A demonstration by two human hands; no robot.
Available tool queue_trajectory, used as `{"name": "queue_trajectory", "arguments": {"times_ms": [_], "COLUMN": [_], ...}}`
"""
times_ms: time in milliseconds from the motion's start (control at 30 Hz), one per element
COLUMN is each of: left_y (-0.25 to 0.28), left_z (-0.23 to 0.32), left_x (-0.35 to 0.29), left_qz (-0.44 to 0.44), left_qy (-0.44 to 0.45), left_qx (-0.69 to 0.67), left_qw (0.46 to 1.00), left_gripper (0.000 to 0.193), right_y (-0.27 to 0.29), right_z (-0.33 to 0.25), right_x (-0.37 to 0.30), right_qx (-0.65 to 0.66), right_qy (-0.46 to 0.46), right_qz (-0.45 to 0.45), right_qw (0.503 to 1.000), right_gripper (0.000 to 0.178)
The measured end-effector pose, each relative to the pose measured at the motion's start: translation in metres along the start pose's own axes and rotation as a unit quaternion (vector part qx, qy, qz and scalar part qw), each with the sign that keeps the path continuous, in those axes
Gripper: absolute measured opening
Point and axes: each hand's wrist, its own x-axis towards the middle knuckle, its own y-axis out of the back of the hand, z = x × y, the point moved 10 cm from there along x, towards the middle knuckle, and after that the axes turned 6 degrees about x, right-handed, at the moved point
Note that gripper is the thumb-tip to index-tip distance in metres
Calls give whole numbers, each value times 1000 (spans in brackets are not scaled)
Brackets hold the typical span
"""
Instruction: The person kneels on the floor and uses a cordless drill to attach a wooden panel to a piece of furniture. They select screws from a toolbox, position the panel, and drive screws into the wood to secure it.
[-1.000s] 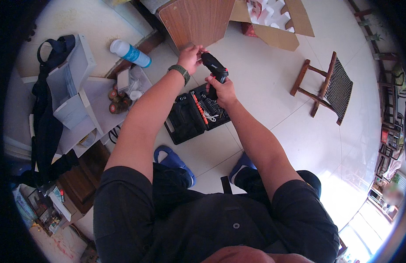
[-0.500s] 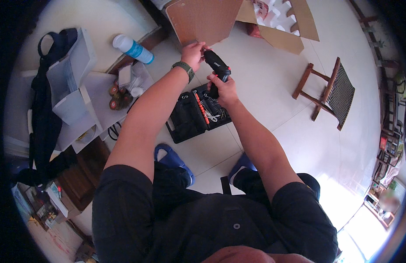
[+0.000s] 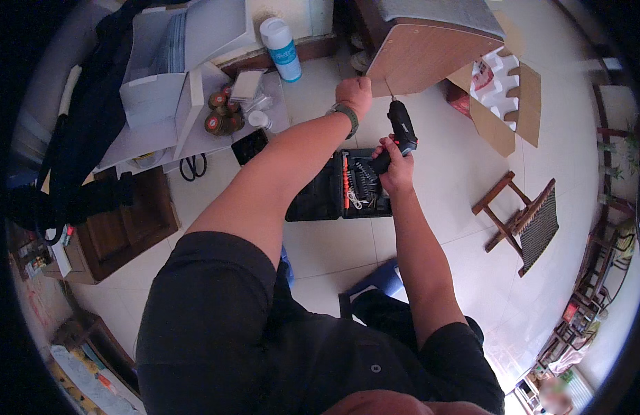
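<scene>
In my right hand (image 3: pixel 396 166), fingers wrapped round its grip, is a black cordless screwdriver (image 3: pixel 401 126) with red details. Its long thin bit (image 3: pixel 392 90) points away from me and its tip meets the face of a brown wooden panel (image 3: pixel 430 59). My left hand (image 3: pixel 354 97), with a watch on the wrist, is closed at the panel's near left edge; its fingertips are hidden. Below the screwdriver an open black tool case (image 3: pixel 315 197) lies on the floor, holding bits, an orange rod (image 3: pixel 346 181) and a white cable (image 3: pixel 356 200).
A blue-and-white canister (image 3: pixel 282 52) stands behind my left arm. Left of it, a white shelf (image 3: pixel 185 121) bears round jars (image 3: pixel 223 114). At right are an open carton (image 3: pixel 531 104) with white foam and a folding stool (image 3: pixel 520 218). A dark wooden cabinet (image 3: pixel 130 221) stands at lower left.
The view has shifted, so the scene sits further right and lower. My left hand has come away from the bit to the panel's edge. The screwdriver remains in my right hand.
</scene>
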Motion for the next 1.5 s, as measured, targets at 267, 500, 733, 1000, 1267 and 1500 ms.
{"name": "queue_trajectory", "arguments": {"times_ms": [267,500,733,1000,1267,1500], "left_y": [-31,-144,-123,-126,-125,-110], "left_z": [-48,-44,-36,-30,-40,-42], "left_x": [29,61,56,50,55,58], "left_qz": [48,-209,-259,-262,-263,-279], "left_qy": [134,269,248,271,265,236], "left_qx": [-232,-663,-609,-618,-603,-550], "left_qw": [962,667,708,690,705,751], "left_gripper": [30,26,31,29,30,28], "right_y": [7,1,4,1,-3,-8], "right_z": [-2,17,12,8,10,14], "right_x": [2,1,5,3,5,6], "right_qx": [-6,-15,-13,-30,-21,-19], "right_qy": [-7,-34,-17,-5,-13,-11], "right_qz": [11,-1,9,4,2,-6], "right_qw": [1000,999,1000,1000,1000,1000], "right_gripper": [27,25,27,29,31,32]}}
